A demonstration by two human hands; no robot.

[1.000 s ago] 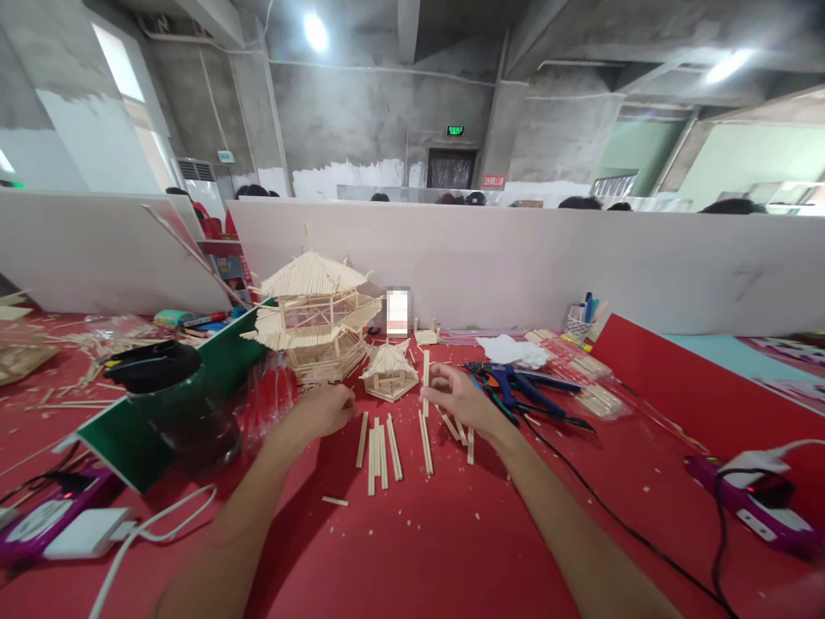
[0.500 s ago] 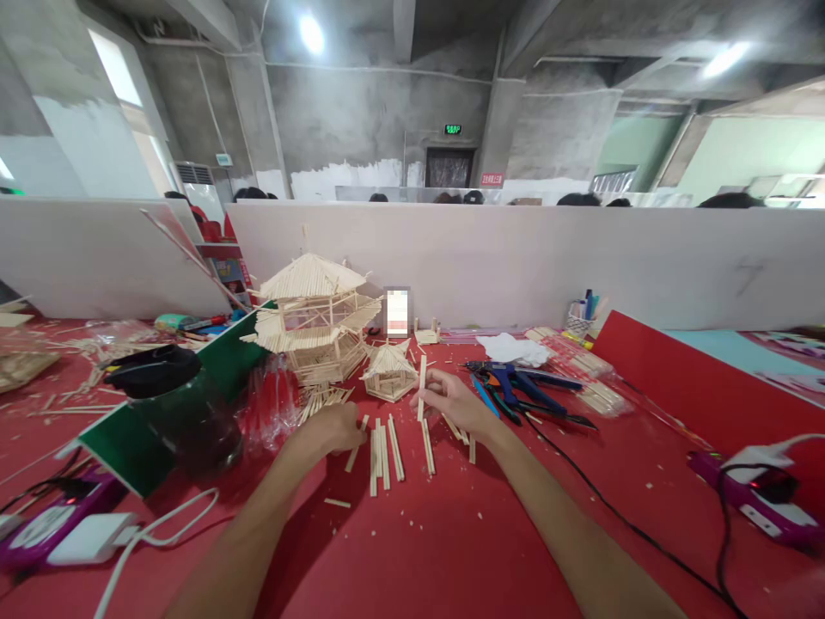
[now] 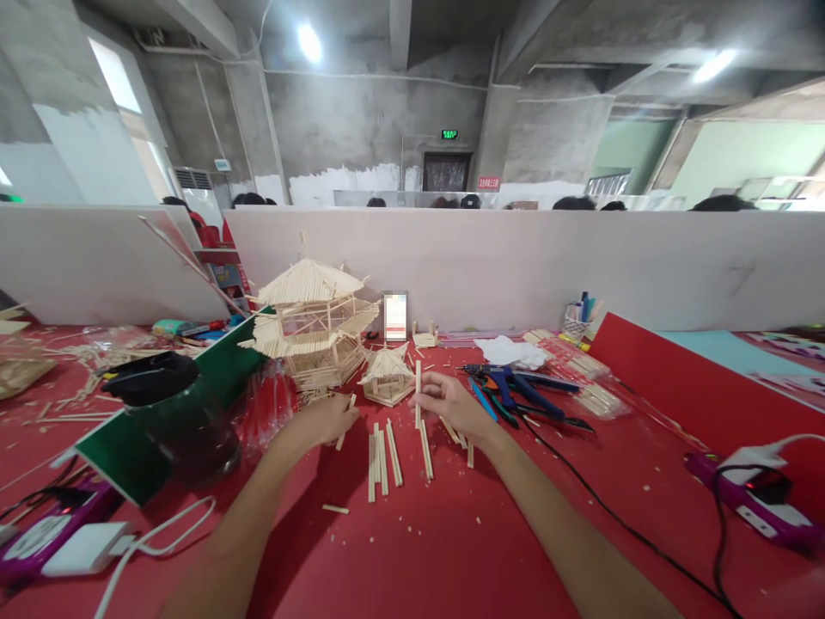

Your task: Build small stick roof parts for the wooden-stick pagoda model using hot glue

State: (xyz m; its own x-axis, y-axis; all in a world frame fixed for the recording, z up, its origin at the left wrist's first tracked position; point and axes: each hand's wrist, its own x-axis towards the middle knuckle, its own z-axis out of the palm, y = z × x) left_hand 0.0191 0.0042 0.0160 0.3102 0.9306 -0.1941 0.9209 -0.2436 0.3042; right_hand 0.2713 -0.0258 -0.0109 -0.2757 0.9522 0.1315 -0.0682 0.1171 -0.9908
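Observation:
Pinched upright between the fingers of my right hand is a pale wooden stick. My left hand is closed on another short wooden stick, partly hidden by the fingers. Between the hands, several cut sticks lie side by side on the red tabletop, with a pair of sticks below my right hand. Just beyond stands a small stick-built pavilion. Behind my left hand rises a larger tiered stick pavilion; loose sticks near its base are mostly covered by that hand.
Blue-handled pliers and cutters lie to the right, near white tissue and bagged sticks. A dark bottle and green board stand left. Purple power strips and cables flank the work area. A white partition closes the back.
My left hand has moved slightly up and left, carrying its stick away from the row. My right hand still holds its stick upright in nearly the same place.

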